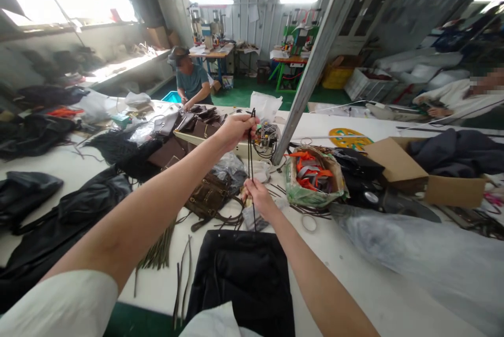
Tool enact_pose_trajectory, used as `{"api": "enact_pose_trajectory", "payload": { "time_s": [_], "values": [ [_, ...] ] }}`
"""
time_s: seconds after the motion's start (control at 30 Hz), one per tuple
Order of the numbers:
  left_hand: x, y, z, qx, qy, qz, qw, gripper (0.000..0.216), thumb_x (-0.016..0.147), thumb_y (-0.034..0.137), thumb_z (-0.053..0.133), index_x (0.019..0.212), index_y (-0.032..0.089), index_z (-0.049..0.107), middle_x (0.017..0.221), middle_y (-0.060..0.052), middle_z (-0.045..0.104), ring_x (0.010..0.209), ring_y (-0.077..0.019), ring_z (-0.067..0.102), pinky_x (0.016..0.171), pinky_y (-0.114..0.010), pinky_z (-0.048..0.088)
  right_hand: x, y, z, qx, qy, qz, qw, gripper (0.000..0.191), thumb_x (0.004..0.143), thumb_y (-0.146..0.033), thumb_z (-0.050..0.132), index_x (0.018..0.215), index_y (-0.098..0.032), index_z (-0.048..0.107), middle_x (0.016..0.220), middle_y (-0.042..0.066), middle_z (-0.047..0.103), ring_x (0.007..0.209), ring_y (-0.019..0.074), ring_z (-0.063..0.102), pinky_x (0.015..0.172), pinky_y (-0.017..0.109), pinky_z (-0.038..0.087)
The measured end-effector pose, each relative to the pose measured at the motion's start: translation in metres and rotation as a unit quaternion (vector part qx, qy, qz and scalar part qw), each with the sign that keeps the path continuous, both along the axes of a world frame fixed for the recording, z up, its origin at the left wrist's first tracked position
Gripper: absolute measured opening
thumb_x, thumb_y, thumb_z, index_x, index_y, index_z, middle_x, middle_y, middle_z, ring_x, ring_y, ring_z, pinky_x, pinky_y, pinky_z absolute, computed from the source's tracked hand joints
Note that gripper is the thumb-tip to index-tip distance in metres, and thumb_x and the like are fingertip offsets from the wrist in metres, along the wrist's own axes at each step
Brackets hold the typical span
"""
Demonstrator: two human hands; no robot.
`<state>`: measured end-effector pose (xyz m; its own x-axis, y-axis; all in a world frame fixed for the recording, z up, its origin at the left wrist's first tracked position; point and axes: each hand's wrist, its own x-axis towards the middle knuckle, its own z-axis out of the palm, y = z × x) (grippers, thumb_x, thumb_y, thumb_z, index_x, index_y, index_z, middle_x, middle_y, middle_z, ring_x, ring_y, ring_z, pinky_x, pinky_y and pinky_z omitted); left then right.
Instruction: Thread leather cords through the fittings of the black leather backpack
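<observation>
Black cord (251,161) runs up from that dark bag (248,274), left hand (237,129) and right hand (260,198) both pinching it, no knot visible yet lol

The bag (244,279) lies on the table (334,284), left of the carton (452,191).

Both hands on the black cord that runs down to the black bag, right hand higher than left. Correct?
Not the height order: the head view shows the left hand higher than the right hand. Black cord and black bag stand as stated.
</observation>
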<state>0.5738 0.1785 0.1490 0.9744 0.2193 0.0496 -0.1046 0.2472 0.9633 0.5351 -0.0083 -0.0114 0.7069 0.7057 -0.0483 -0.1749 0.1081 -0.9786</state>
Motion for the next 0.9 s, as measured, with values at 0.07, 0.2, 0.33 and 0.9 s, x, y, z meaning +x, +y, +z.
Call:
{"api": "enact_pose_trajectory", "payload": {
  "time_s": [0.07, 0.2, 0.33, 0.9],
  "values": [
    [-0.004, 0.013, -0.007, 0.0, 0.031, 0.031, 0.999, 0.015, 0.098, 0.021, 0.077, 0.095, 0.01, 0.068, 0.074, 0.001, 0.057, 0.063, -0.0102, 0.057, 0.069, -0.026, 0.054, 0.005, -0.005, -0.01, -0.008, 0.042, -0.039, 0.998, 0.049, 0.091, -0.07, 0.066, 0.092, -0.023, 0.057, 0.068, -0.008, 0.041, 0.056, 0.0114, 0.043, 0.055, 0.025, 0.041],
    [-0.011, 0.035, -0.012, -0.009, 0.078, 0.078, 0.994, 0.008, 0.097, 0.016, 0.074, 0.097, 0.009, 0.071, 0.076, -0.001, 0.061, 0.064, -0.0101, 0.059, 0.06, -0.02, 0.043, 0.022, -0.001, -0.012, -0.032, 0.042, -0.055, 0.997, 0.051, 0.088, -0.072, 0.068, 0.093, -0.023, 0.057, 0.064, -0.01, 0.036, 0.051, 0.0095, 0.027, 0.046, 0.023, 0.018],
    [-0.012, 0.038, -0.002, -0.021, 0.087, 0.077, 0.993, 0.02, 0.086, 0.024, 0.087, 0.094, 0.01, 0.074, 0.075, -0.003, 0.064, 0.066, -0.0117, 0.06, 0.057, -0.02, 0.039, 0.018, 0.008, -0.018, -0.033, 0.012, 0.006, 0.999, 0.056, 0.091, -0.079, 0.066, 0.095, -0.023, 0.06, 0.062, -0.009, 0.041, 0.05, 0.0108, 0.034, 0.046, 0.024, 0.028],
    [-0.001, 0.0, -0.003, -0.029, -0.017, -0.029, 0.999, 0.061, 0.064, 0.059, 0.1, 0.082, 0.012, 0.066, 0.073, 0.0, 0.056, 0.06, -0.0085, 0.046, 0.06, -0.026, 0.044, 0.119, 0.058, 0.158, 0.024, -0.18, -0.042, 0.982, 0.058, 0.089, -0.068, 0.073, 0.121, -0.021, 0.082, 0.069, 0.001, 0.067, 0.061, 0.0219, 0.066, 0.054, 0.033, 0.055]
  ]
}}
